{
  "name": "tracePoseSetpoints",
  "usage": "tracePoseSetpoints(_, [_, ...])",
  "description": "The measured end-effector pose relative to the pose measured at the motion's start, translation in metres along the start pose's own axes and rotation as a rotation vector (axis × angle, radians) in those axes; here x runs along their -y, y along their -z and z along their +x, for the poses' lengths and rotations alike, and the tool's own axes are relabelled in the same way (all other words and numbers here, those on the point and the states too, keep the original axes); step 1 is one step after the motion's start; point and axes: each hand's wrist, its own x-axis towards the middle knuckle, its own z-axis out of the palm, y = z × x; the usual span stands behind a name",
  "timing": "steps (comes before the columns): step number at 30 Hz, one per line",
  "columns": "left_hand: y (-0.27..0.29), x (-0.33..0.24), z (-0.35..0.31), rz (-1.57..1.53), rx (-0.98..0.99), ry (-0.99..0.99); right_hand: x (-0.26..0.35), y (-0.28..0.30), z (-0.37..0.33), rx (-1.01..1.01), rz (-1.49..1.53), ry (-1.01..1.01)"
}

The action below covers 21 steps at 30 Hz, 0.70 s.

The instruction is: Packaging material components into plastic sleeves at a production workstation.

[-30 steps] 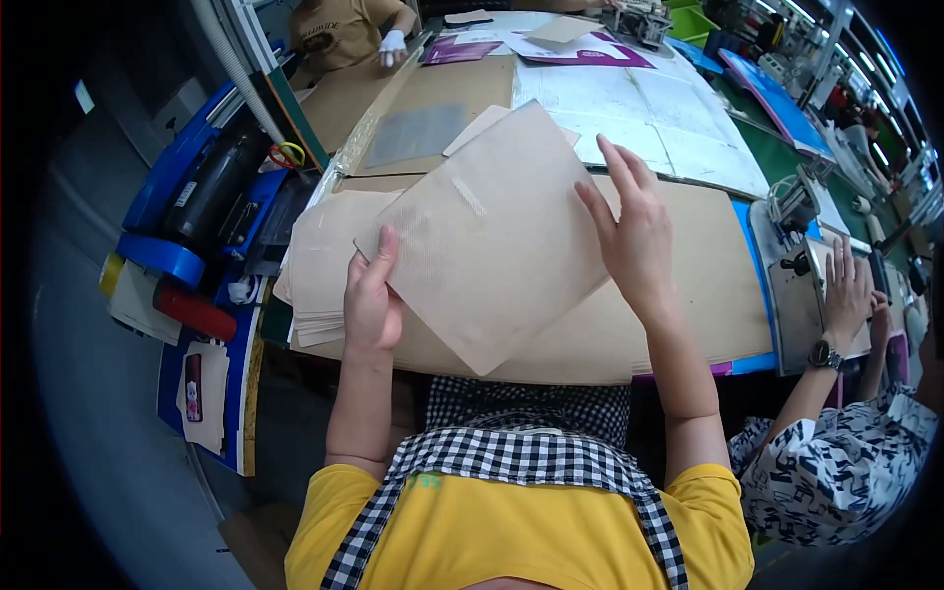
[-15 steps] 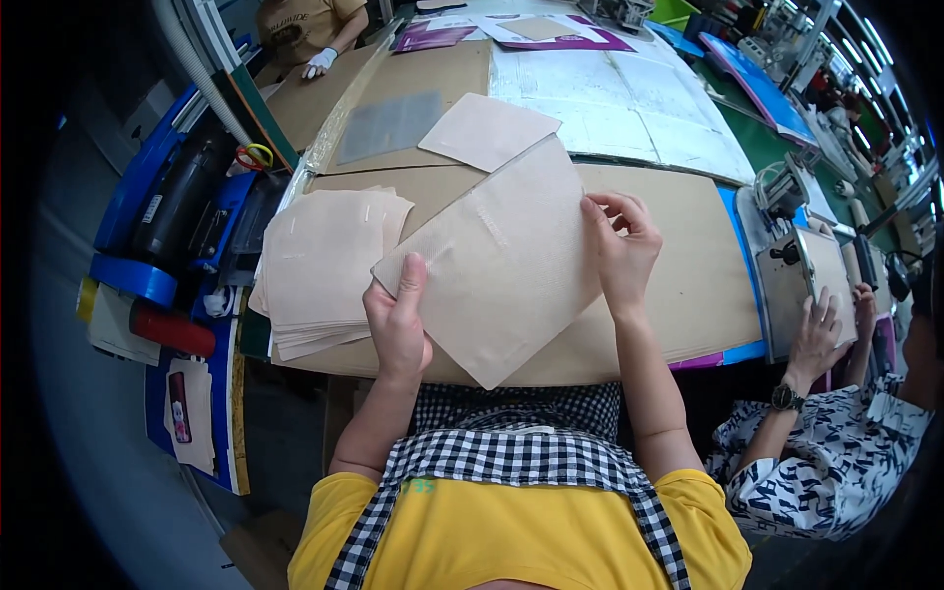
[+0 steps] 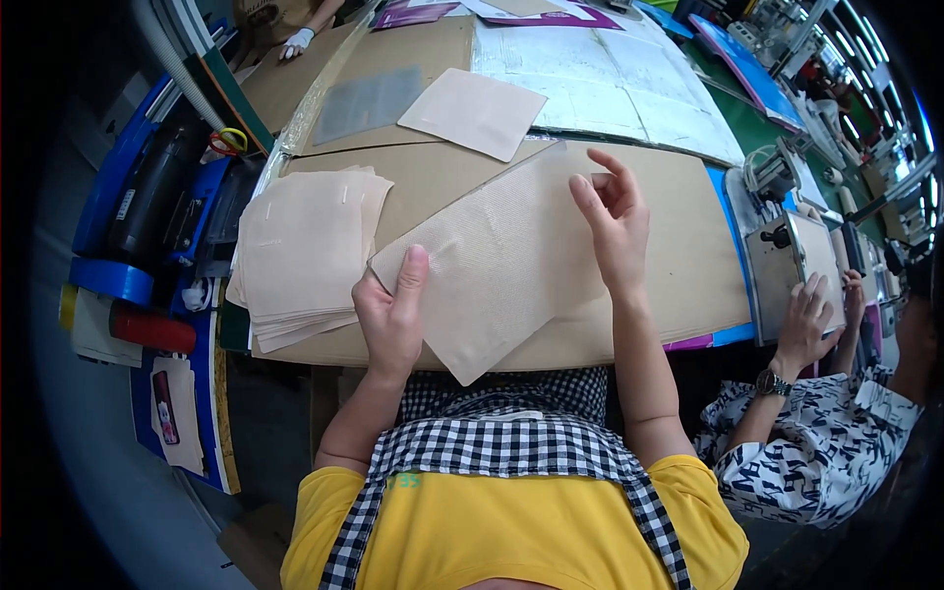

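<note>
My left hand (image 3: 391, 313) is closed on the left corner of a beige textured sheet (image 3: 497, 261), thumb on top and fingers underneath. The sheet is held tilted above the brown cardboard, its lower corner near the table's front edge. A thin greyish edge shows along its upper side; what lies behind it is hidden. Beside the sheet's right side, my right hand (image 3: 618, 226) is raised and open, thumb and fingers apart, with nothing visible in it. A stack of similar beige sheets (image 3: 305, 241) lies to the left. Beyond the held sheet rests a single beige square sheet (image 3: 474, 113).
A translucent grey sheet (image 3: 366, 103) lies on the cardboard (image 3: 678, 246) at the far left. To the right, another person's hand (image 3: 808, 320) works at a metal plate device (image 3: 782, 265). A gloved hand (image 3: 297, 43) shows at the far left. Yellow-handled scissors (image 3: 229, 141) hang at left.
My right thumb and fingers have come off the sheet's right edge and spread apart. The sheet's right side has bent away. My left hand keeps its hold; the whole view has shifted slightly.
</note>
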Motion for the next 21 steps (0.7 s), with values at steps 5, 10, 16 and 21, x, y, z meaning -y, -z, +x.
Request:
tracePoseSetpoints(5, [0.006,0.0,-0.002,0.049,0.076,-0.015,0.001,0.009,0.005,-0.017,-0.1,0.14])
tracePoseSetpoints(10, [0.013,0.009,0.015,0.064,-0.017,-0.002,0.023,0.019,-0.01,0.043,-0.028,0.326])
tracePoseSetpoints(16, [0.007,-0.011,0.001,0.081,0.045,-0.002,0.009,0.025,0.006,-0.019,-0.146,0.214])
tracePoseSetpoints(21, [0.006,-0.014,-0.001,0.058,0.075,-0.003,0.01,0.02,0.005,-0.08,-0.061,0.07])
